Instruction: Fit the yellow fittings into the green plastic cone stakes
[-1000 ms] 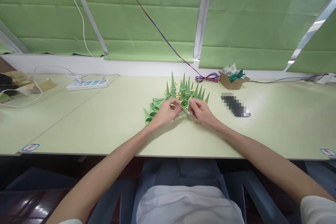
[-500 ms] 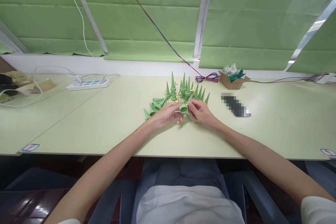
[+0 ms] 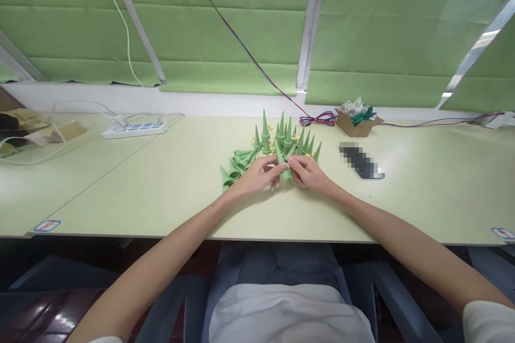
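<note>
Near the middle of the desk (image 3: 161,193), just beyond its front edge, you have one green cone (image 3: 279,153) raised between both hands, its tip pointing up and away from you. Your left hand (image 3: 261,175) closes on it with thumb and fingers from one side; your right hand (image 3: 306,170) pinches in at its base from the other. Whether those right fingers also grip a small yellow piece, I cannot tell.

Behind your hands, a cluster of upright cones (image 3: 265,138) stands with yellow pieces (image 3: 270,128) among them, a few apparently stacked. To your left, loose cones (image 3: 243,156) lie tipped over, some showing open ends. From this, your work looks partway along: the cone you hold seems unfinished, and how many others need handling is hard to judge.

Farther left on the pale desk sits a white power strip (image 3: 137,129). To your right rest a pixelated dark object (image 3: 359,161), a small cardboard box (image 3: 354,127) with clear wrapping, and a coil of red and blue wire (image 3: 319,119). Green blinds (image 3: 233,37) cover the windows facing you.
</note>
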Motion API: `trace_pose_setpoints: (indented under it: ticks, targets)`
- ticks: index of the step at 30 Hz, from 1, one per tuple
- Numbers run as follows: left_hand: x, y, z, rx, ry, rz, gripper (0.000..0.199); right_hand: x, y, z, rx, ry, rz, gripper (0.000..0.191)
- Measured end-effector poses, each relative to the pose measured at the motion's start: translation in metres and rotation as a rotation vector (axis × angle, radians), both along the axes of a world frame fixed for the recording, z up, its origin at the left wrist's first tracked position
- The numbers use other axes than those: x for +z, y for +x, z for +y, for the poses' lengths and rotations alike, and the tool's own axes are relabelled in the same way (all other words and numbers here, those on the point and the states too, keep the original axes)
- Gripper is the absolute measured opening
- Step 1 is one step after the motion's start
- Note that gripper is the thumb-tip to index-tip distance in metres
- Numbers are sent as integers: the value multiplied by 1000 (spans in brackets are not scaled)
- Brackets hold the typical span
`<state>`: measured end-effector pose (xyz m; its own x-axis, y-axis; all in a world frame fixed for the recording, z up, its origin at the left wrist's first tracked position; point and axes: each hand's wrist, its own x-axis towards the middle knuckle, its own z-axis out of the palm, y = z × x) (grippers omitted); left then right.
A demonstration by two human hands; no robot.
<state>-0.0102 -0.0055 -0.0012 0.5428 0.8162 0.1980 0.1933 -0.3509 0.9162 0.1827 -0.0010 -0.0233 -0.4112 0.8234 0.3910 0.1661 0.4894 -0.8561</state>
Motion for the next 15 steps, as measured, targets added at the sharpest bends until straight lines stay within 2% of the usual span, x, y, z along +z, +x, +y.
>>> trace_pose_setpoints:
  ticks: [9,15]
  targets:
    - [-4,5,-3,87,240,55,26,1,-1,2,-60,-17,-66,55]
    - [-4,6,-3,123,223,40,28,2,-3,1,-83,-10,-47,57]
